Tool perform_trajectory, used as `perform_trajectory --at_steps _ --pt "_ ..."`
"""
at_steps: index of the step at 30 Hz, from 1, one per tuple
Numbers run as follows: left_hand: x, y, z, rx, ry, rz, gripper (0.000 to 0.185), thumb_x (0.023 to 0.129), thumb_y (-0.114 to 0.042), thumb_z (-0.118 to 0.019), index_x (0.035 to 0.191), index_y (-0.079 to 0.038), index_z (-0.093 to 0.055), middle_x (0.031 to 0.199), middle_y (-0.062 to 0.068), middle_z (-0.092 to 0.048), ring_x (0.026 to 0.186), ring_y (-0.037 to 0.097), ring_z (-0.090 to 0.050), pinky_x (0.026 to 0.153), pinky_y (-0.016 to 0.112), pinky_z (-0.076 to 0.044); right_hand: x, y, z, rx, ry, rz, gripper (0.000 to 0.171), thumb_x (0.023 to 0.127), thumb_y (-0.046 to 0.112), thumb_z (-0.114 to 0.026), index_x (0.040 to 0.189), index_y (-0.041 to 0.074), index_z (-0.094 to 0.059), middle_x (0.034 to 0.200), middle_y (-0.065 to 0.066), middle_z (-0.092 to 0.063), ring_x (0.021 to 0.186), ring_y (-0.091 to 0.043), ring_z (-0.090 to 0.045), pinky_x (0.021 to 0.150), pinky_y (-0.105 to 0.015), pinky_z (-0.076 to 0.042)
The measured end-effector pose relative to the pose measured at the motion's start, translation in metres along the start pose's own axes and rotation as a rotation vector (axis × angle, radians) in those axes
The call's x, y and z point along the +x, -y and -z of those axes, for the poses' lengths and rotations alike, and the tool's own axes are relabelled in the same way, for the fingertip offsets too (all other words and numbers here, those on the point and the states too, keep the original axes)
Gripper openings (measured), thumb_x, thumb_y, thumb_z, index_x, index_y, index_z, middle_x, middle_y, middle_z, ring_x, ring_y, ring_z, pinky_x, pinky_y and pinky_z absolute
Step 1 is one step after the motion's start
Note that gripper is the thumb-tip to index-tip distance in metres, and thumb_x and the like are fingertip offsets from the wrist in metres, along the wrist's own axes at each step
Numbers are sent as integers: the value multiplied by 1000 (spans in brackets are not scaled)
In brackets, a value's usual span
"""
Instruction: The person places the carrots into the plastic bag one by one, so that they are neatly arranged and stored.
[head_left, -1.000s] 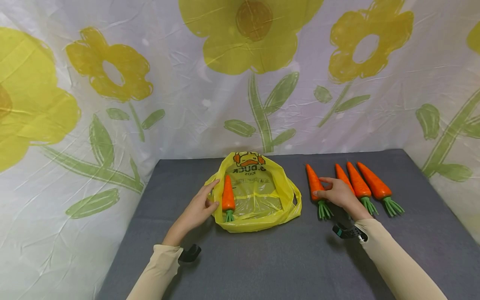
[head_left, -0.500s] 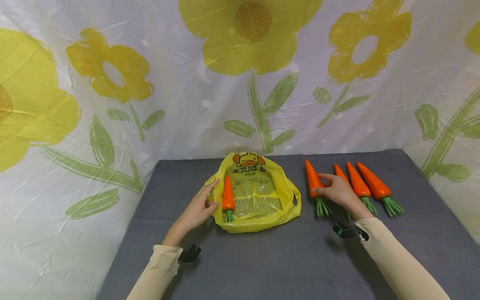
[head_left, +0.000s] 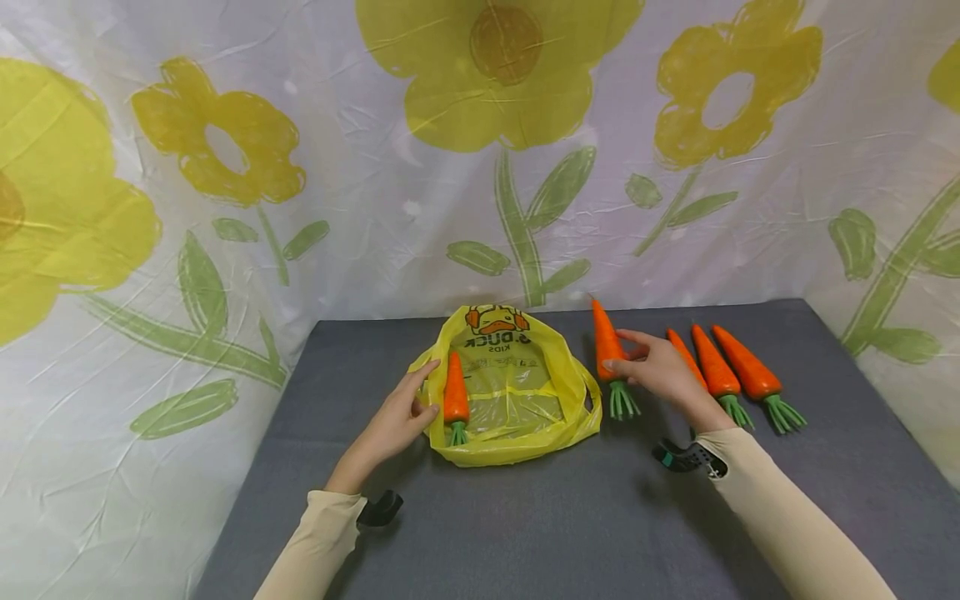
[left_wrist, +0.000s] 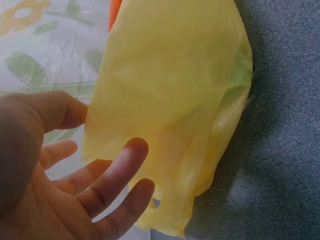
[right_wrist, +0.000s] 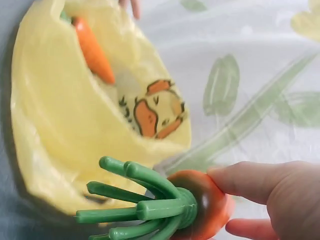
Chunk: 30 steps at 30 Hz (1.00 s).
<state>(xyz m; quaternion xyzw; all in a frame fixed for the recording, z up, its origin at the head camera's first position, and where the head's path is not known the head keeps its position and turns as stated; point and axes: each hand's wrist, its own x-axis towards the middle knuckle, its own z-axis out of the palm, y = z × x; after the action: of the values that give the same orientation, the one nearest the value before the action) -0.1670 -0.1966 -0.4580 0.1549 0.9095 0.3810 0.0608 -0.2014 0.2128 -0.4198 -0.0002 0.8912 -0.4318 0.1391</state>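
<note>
A yellow plastic bag [head_left: 495, 452] with a printed duck lies with its mouth spread, one orange carrot [head_left: 455, 392] inside at the left. My left hand [head_left: 393, 425] is at the bag's left rim, its fingers apart and mostly straight; in the left wrist view, the thumb and fingertips [left_wrist: 135, 150] overlap the bag's edge. To the right of the bag, my right hand [head_left: 660, 371] pinches another carrot [head_left: 606, 346] near its thick end, tip pointing away. Its green stems [right_wrist: 160, 207] face the right wrist camera.
Three more carrots, the left one [head_left: 684, 358], the middle one [head_left: 716, 367] and the right one [head_left: 753, 371], lie side by side beyond my right hand. A dark cloth [head_left: 510, 533] covers the table. Behind it hangs a flower-printed curtain [head_left: 390, 233].
The right hand has lifted its carrot and carried it leftward, closer to the bag. My left hand and the bag have stayed in place.
</note>
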Motion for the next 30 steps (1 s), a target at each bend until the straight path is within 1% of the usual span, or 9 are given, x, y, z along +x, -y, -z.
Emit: perform_trajectory --at_steps 8,13,15,18,24,30 --pt "1 1 0 -1 -8 -2 73 95 -13 -63 157 -21 -26 147 15 -41 70 13 -51 57 24 -47 3 23 -11 76 -8 68 76 92 37 -68 156 15 -33 131 -27 -59 95 -28 -69 86 -44 -57" --pt "1 3 0 11 -17 -12 73 95 -12 -63 157 -21 -26 145 15 -42 70 13 -50 58 24 -47 4 40 -20 84 1 78 73 92 35 -69 155 18 -35 126 -23 -60 94 -26 -68 82 -37 -57" --pt "1 3 0 15 -16 -14 73 95 -12 -62 158 -20 -26 145 15 -42 69 12 -50 58 24 -46 4 46 -25 94 9 81 72 92 35 -69 154 19 -36 125 -22 -60 95 -29 -68 80 -35 -57" --pt "2 2 0 18 -14 -11 73 95 -12 -62 158 -19 -26 145 16 -42 69 12 -50 58 24 -46 5 54 -33 116 27 93 72 92 33 -70 154 19 -37 123 -21 -60 94 -30 -68 79 -34 -57" --pt "2 2 -1 4 -2 5 72 95 -12 -62 157 -17 -27 146 16 -40 73 13 -52 59 24 -47 5 66 -50 142 61 130 70 92 28 -70 153 17 -38 122 -22 -60 88 -21 -70 79 -34 -59" --pt "3 2 -2 0 4 8 72 95 -12 -63 157 -16 -27 147 16 -40 73 13 -52 60 24 -48 8 72 -67 180 89 136 70 91 25 -71 152 16 -40 120 -22 -62 85 -19 -71 80 -37 -60"
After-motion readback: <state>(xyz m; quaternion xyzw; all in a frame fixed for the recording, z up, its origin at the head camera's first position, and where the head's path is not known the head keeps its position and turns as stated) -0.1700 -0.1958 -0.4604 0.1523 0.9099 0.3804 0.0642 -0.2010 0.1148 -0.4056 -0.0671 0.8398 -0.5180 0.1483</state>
